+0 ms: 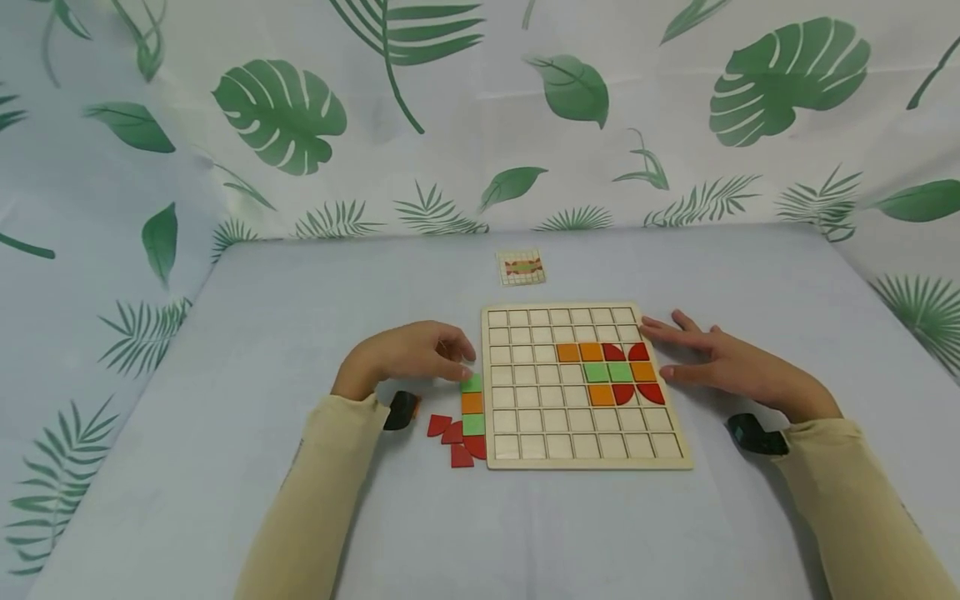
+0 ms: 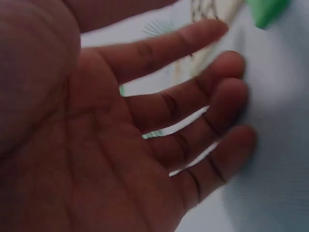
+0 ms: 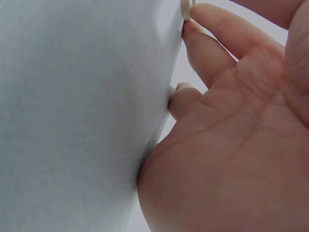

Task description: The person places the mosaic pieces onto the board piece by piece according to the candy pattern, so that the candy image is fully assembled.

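A square wooden grid board (image 1: 525,421) lies on the table, with orange squares (image 1: 567,353), green squares (image 1: 596,372) and red quarter-round tiles (image 1: 650,394) set in cells on its right side. My left hand (image 1: 408,354) hovers by the board's left edge, thumb close to a loose green tile (image 1: 471,383). In the left wrist view its palm holds nothing, the fingers are spread and slightly bent, and a green tile (image 2: 268,10) shows beyond them. My right hand (image 1: 738,367) rests on the table with its fingertips at the board's right edge, fingers extended and holding nothing.
Below the left hand lie a loose orange tile (image 1: 472,403), another green tile (image 1: 473,425) and several red tiles (image 1: 462,456). Beyond the board sits a small pattern card (image 1: 522,267). A leaf-printed cloth (image 1: 465,150) hangs behind the table.
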Tool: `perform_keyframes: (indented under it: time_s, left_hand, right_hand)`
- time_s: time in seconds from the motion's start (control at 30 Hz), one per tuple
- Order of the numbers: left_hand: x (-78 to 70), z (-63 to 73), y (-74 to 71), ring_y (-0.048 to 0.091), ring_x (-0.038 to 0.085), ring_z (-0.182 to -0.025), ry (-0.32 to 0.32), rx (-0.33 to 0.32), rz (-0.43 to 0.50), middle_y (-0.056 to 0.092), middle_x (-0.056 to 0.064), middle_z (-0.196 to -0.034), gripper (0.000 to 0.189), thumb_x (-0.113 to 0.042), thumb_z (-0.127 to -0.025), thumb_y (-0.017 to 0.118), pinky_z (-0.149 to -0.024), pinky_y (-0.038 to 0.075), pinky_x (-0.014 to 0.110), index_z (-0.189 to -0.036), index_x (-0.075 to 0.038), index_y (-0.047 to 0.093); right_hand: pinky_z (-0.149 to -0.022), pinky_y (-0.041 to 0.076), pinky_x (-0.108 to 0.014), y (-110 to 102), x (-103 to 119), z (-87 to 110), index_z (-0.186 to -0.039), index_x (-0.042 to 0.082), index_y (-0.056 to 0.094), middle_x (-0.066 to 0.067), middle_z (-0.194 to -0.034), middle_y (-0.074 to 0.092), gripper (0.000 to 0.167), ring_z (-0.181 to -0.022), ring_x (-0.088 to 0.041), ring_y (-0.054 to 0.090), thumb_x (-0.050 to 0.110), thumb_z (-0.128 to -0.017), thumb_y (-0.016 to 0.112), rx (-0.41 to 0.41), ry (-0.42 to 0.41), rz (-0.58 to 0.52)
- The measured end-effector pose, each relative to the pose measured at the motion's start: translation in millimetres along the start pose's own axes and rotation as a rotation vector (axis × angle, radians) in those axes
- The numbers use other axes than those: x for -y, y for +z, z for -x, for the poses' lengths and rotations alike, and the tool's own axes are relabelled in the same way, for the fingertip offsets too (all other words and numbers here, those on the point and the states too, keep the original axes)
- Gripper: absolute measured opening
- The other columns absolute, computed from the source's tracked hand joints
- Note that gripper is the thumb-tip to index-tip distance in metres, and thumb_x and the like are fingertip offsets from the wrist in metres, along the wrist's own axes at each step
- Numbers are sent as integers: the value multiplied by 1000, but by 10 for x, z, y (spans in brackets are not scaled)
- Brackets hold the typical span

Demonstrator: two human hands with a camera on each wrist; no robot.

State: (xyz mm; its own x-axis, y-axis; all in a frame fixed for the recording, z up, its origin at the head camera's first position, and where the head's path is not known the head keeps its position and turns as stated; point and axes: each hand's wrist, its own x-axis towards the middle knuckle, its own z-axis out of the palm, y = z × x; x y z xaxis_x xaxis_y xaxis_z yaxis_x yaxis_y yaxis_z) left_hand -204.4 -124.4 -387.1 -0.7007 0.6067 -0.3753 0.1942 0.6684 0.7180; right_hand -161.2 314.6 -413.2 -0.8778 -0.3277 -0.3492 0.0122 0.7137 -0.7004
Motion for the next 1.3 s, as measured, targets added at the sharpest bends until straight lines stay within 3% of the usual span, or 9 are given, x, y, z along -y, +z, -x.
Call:
perform_keyframes:
  time_s: [0.13, 0.37, 0.53, 0.73, 0.9, 1.07, 1.3]
  left_hand:
    - [49, -61, 52, 53, 26, -120, 23, 28, -65, 62, 7, -123, 27, -20, -95, 79, -103, 46, 41, -119, -11, 71]
    - [-10, -119, 110, 46, 24, -114, 1, 3, -232, 55, 5, -115, 18, -21, -94, 79, -92, 44, 39, -108, -19, 68]
    - [-67, -102, 128, 45, 24, -114, -21, 7, -262, 54, 4, -115, 14, -20, -95, 78, -90, 44, 38, -105, -20, 69]
    - [-93, -72, 151, 45, 23, -116, -60, 21, -281, 54, 2, -119, 22, -25, -93, 81, -90, 45, 39, -110, -21, 66]
    - [-120, -96, 193, 46, 22, -108, -40, 40, -331, 53, 2, -113, 21, -23, -94, 80, -87, 42, 37, -104, -17, 62]
    - [-108, -114, 187, 49, 21, -101, 10, 38, -246, 55, 4, -105, 14, -15, -96, 76, -83, 43, 35, -99, -12, 63]
    - [31, -137, 132, 57, 20, -93, 73, -41, -64, 66, 2, -96, 4, -13, -100, 70, -83, 48, 35, -102, -11, 72]
  right_hand:
    - [-112, -9, -83, -1, -8, -8, -168, 19, 39, -18, -178, 5, 79, -158, -51, -17, 35, -100, 75, -1, 3, 16]
    - [-113, -10, -82, -25, -20, -23, -168, 17, 37, -20, -178, 3, 78, -158, -50, -16, 34, -101, 74, -3, 9, 38]
    - [-113, -9, -82, -18, -19, -22, -168, 17, 36, -23, -177, 1, 79, -157, -53, -17, 33, -101, 74, -4, 12, 43]
    - [-115, -13, -79, -6, -27, -20, -168, 15, 37, -22, -177, 5, 77, -158, -52, -16, 30, -101, 73, -4, 0, 41]
    - [-115, -14, -78, -5, -33, -21, -167, 14, 37, -24, -176, 5, 77, -157, -53, -17, 29, -101, 73, -4, -3, 40]
    - [-114, -13, -79, 2, -25, -12, -168, 14, 37, -24, -176, 4, 77, -157, -54, -17, 30, -101, 73, -4, 1, 45]
    - [-113, -11, -82, 0, -19, -9, -168, 15, 36, -26, -176, 2, 77, -155, -57, -19, 31, -102, 73, -3, 9, 45]
